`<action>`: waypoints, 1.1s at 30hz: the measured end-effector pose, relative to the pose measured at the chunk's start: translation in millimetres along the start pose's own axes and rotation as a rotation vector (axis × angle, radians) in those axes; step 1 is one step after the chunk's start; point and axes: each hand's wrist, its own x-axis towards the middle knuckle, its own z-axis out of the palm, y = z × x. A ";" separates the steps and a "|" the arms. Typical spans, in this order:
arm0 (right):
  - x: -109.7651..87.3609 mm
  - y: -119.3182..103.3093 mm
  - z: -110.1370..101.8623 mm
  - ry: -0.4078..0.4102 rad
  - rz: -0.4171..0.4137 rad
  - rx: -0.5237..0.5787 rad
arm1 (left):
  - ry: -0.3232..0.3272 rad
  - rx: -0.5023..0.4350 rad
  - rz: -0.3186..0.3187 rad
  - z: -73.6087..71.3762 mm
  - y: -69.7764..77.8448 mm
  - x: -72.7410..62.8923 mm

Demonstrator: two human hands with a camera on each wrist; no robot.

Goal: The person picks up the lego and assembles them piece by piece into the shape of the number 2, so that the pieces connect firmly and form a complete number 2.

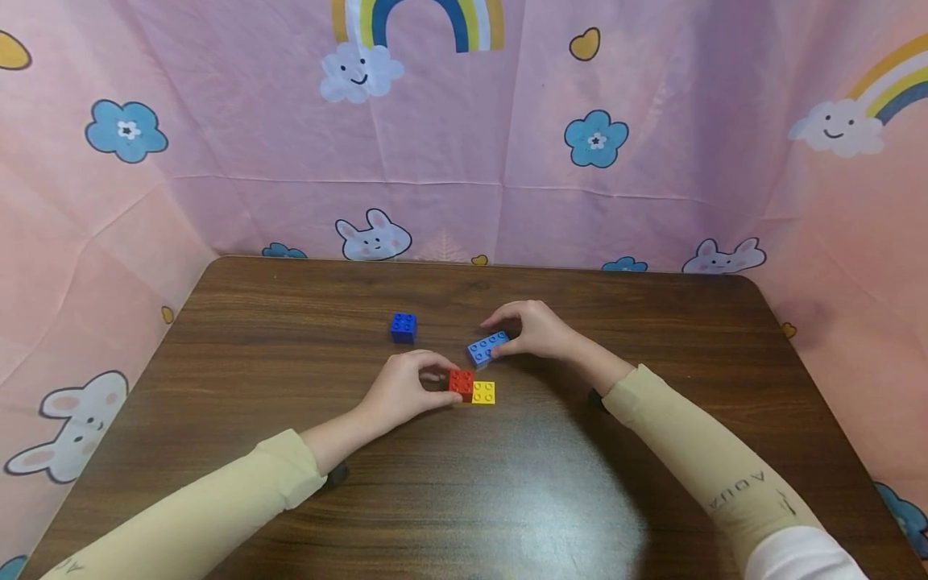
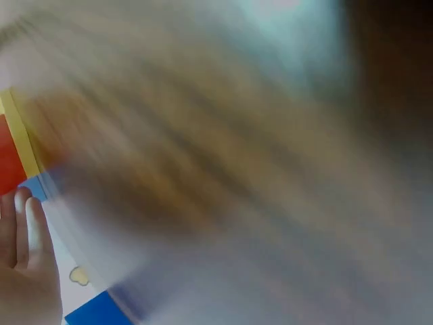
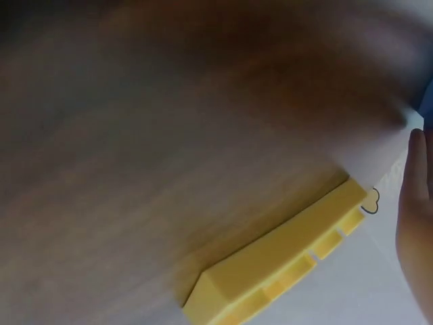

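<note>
In the head view my left hand (image 1: pixel 401 390) grips a red brick (image 1: pixel 461 382) with the thumb on its near side and the fingers behind. The red brick sits on the left part of a yellow brick (image 1: pixel 483 392), whose right studs are bare. My right hand (image 1: pixel 540 331) arches over a light blue brick (image 1: pixel 482 349). Its thumb overlaps the brick's near edge, and the visible fingertips stand a little beyond the far edge. A dark blue brick (image 1: pixel 403 328) stands farther back, left of centre. The left wrist view catches the red brick (image 2: pixel 9 157) beside the fingers.
Both hands work over a brown wooden table (image 1: pixel 290 314) with rounded back corners. A pink patterned cloth (image 1: pixel 449 137) hangs behind it and along both sides. Glare brightens the near middle of the tabletop. Much of each wrist view is blurred.
</note>
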 end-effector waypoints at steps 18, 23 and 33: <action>0.0 1.8 2.5 -0.082 -0.007 -0.073 | 0.003 -0.075 -0.080 3.1 -1.0 2.3; -4.4 -1.8 1.0 -0.072 0.000 -0.084 | 0.006 -0.103 -0.071 3.5 -2.0 2.1; -17.7 -6.9 -7.1 0.011 0.023 -0.028 | 0.007 -0.112 -0.090 4.4 0.1 3.7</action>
